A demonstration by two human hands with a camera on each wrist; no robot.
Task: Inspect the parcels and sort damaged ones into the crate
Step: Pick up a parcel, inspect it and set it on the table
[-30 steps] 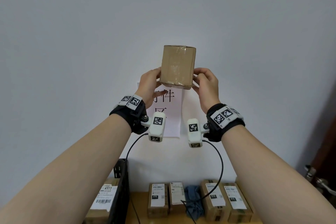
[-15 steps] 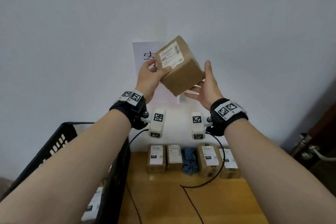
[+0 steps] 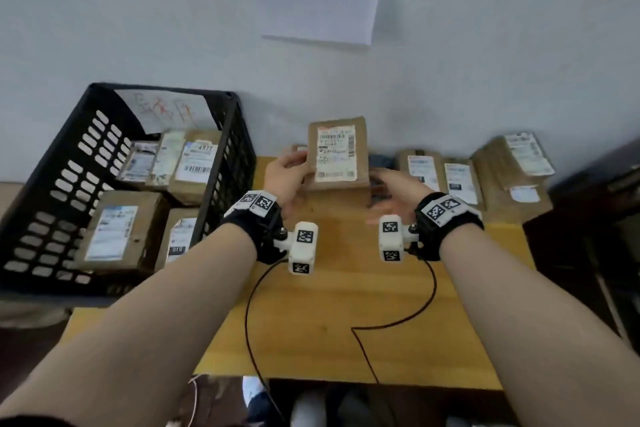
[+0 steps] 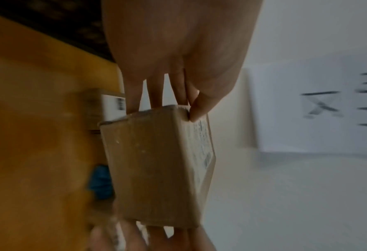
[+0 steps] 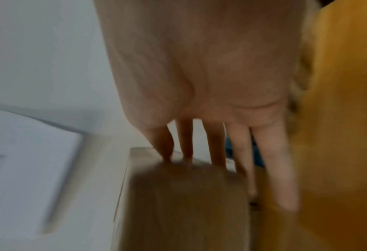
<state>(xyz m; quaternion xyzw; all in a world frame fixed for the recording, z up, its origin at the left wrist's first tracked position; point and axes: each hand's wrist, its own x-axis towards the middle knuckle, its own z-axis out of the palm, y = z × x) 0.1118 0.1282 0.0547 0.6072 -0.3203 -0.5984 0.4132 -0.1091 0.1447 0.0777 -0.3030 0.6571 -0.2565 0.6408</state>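
Both hands are up over the far part of the table, and only one of them is really doing the holding: my left hand (image 3: 289,174) pinches the parcel (image 3: 337,152) at its left edge, thumb on the labelled face and fingers behind, as the left wrist view shows. My right hand (image 3: 394,192) sits just beside the parcel's lower right corner with its fingers loose and fairly straight; it is blurred in every view, and although the right wrist view puts the fingertips (image 5: 167,152) at the box's edge, I cannot tell whether they bear any weight. The parcel stands upright in the air, label toward me, above the wooden table (image 3: 339,305) and in front of the row of parcels (image 3: 450,177) lined up against the wall. To my left is the black crate (image 3: 225,156), with several labelled boxes already lying inside it. I see no tear or dent on the faces turned to me, though the blur hides fine detail, so my judgement of damage is not settled. What worries me is the grip: a one-sided pinch on a smooth taped box could let it swing or slip out and drop onto the row below. A hurried look could also miss a crushed corner on the hidden far side and send the box to the wrong place. The black cables (image 3: 398,319) trailing from my wrists across the table could snag on a parcel if I sweep left toward the crate.
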